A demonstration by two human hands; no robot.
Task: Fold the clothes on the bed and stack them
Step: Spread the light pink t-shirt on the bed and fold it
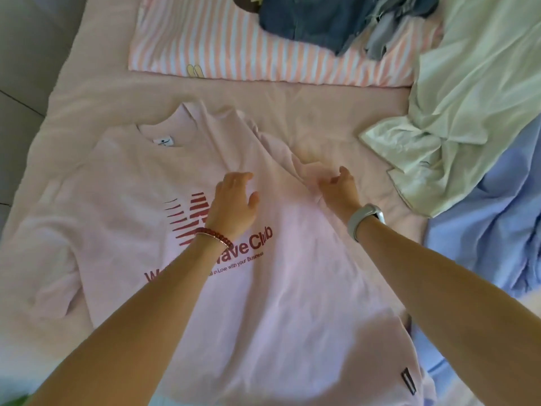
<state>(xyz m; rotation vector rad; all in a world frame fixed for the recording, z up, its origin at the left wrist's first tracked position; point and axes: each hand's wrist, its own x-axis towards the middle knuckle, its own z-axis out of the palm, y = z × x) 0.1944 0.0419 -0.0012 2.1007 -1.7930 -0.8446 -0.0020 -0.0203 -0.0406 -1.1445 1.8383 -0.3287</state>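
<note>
A pale pink T-shirt (292, 273) lies front-up and spread across the pink bedsheet (322, 106), dark red lettering and a striped logo on its chest, a small label at the collar. The left hand (234, 200) rests flat on the chest print, fingers relaxed and spread, a red bead bracelet (213, 237) on the wrist. The right hand (339, 187), wearing a pale watch (366, 219), pinches the bunched right sleeve. Beyond the shirt lies a pink-and-white striped pillow (219, 48) carrying denim clothes (322, 22). To the right sit a crumpled pale green garment (468, 98) and blue fabric (491, 230).
</note>
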